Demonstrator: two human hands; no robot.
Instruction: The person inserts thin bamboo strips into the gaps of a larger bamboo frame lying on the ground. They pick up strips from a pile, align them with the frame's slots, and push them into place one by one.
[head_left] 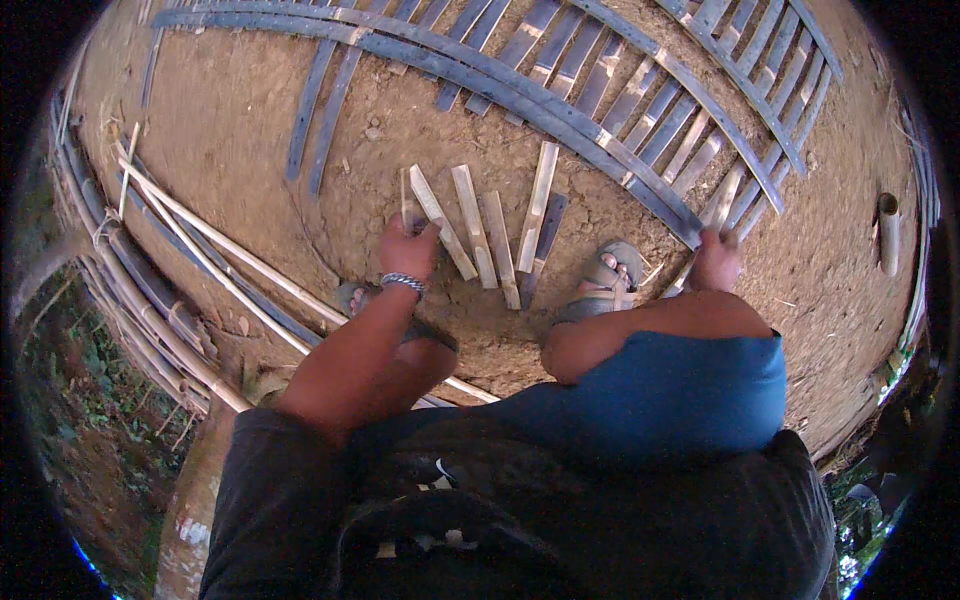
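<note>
My left hand (408, 250), with a braided bracelet at the wrist, is closed on a short, thin bamboo slat (404, 190) seen nearly edge-on. Just right of it, several short split bamboo slats (470, 215) lie side by side on the bare earth, most showing their pale inner face. One dark slat (551, 228) lies at the right end of this row. Beyond my right knee, my right hand (717, 262) is closed round a pale bamboo strip (727, 195) beside the slatted frame; its lower part is partly hidden by the hand.
A large bamboo slatted frame (480, 62) spreads across the far ground. Long pale poles (235, 262) lie at the left, beside stacked bamboo poles (150, 290) along the edge. A short bamboo tube (889, 235) lies at the far right. My sandalled foot (612, 272) is near the slats.
</note>
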